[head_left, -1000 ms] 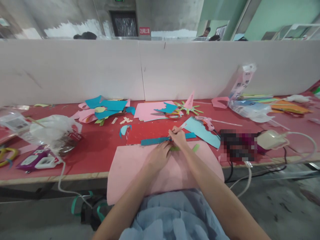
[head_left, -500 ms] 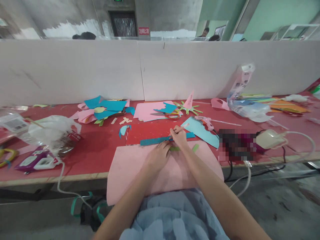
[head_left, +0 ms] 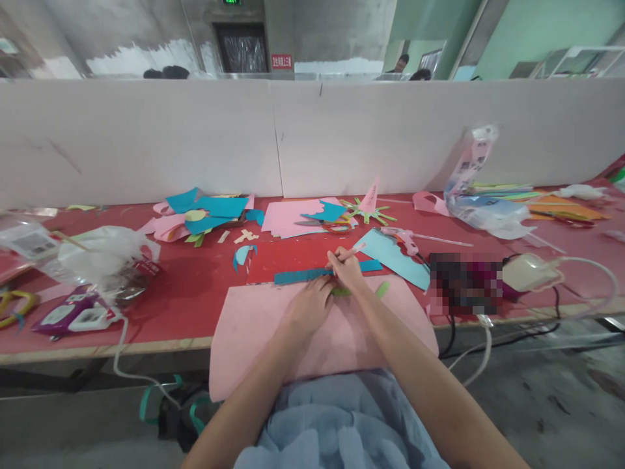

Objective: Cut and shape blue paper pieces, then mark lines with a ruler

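A large pink sheet [head_left: 254,332] lies at the table's front edge and hangs over it toward my lap. My left hand [head_left: 310,306] rests flat on it, fingers pressed down beside a small green paper piece [head_left: 340,291]. My right hand [head_left: 347,267] is closed around a thin pink pencil-like stick [head_left: 355,249], its tip down near the green piece. A long blue strip [head_left: 303,274] runs just behind both hands, at the edge of a red sheet [head_left: 288,257]. Another green scrap [head_left: 382,288] lies to the right.
Blue and pink cut scraps [head_left: 205,212] litter the back of the red table. Scissors [head_left: 329,225] lie on a pink sheet. A glue gun [head_left: 403,240] and a light blue sheet [head_left: 393,256] sit right. Plastic bags [head_left: 97,254] are left; cables [head_left: 561,286] trail right.
Both hands stay in place on the pink sheet. The stick in my right hand has tilted slightly.
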`<action>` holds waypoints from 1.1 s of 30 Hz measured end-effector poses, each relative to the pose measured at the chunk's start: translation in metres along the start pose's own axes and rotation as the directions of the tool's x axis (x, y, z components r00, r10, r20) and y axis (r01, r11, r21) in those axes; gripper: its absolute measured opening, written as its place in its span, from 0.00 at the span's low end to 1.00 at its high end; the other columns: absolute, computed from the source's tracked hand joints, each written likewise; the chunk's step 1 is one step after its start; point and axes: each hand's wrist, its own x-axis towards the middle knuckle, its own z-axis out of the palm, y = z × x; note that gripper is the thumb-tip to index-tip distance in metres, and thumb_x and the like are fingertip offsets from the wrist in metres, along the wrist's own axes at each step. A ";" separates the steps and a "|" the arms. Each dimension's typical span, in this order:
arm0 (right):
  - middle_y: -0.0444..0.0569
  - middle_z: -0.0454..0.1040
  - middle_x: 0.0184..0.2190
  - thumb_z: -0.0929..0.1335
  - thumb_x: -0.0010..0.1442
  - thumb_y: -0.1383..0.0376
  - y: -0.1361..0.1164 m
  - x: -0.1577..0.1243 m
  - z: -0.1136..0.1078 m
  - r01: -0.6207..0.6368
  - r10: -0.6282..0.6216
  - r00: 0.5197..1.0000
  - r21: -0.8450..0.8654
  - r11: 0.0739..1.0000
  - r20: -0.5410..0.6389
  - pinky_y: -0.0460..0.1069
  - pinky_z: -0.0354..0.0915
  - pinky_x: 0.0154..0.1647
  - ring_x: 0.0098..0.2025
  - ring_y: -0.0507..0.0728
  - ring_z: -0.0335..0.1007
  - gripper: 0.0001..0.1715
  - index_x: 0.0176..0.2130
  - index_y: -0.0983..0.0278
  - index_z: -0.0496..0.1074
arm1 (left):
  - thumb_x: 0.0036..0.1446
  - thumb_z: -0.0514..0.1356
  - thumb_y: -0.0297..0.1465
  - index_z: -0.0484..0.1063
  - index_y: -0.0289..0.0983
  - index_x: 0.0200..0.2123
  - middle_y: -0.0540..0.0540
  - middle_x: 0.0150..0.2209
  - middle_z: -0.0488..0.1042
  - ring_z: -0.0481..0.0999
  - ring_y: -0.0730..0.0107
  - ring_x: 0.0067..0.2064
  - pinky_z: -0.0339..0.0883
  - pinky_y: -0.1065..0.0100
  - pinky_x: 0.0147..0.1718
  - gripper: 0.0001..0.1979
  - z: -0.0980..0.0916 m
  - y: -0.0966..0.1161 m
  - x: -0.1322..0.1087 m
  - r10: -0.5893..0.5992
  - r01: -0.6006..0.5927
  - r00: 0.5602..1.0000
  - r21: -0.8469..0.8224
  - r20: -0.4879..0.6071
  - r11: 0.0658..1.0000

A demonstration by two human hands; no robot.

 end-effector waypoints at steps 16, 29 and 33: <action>0.39 0.67 0.15 0.62 0.54 0.57 0.005 0.004 0.000 -0.005 -0.012 0.996 -0.180 0.984 -0.090 0.45 0.59 0.27 0.22 0.53 0.67 0.17 0.20 0.59 0.53 | 0.62 0.48 0.26 0.67 0.34 0.51 0.41 0.54 0.68 0.65 0.64 0.58 0.59 0.59 0.59 0.16 0.005 -0.004 0.000 0.027 -0.027 0.999 -0.007 -0.026 1.000; 0.40 0.68 0.16 0.62 0.54 0.59 0.003 0.003 -0.001 -0.021 0.010 0.998 -0.165 0.986 -0.068 0.45 0.58 0.27 0.24 0.53 0.68 0.16 0.20 0.59 0.52 | 0.62 0.48 0.26 0.67 0.36 0.50 0.42 0.54 0.68 0.65 0.64 0.58 0.60 0.58 0.58 0.16 0.006 -0.006 0.000 0.040 -0.040 0.999 -0.004 -0.032 0.999; 0.40 0.69 0.15 0.62 0.55 0.57 0.003 0.003 -0.002 -0.028 0.017 0.998 -0.164 0.986 -0.065 0.45 0.59 0.26 0.24 0.54 0.68 0.17 0.20 0.59 0.53 | 0.62 0.48 0.25 0.67 0.35 0.50 0.41 0.54 0.68 0.65 0.64 0.58 0.59 0.59 0.59 0.16 0.005 -0.004 0.000 0.031 -0.031 0.999 -0.008 -0.031 0.999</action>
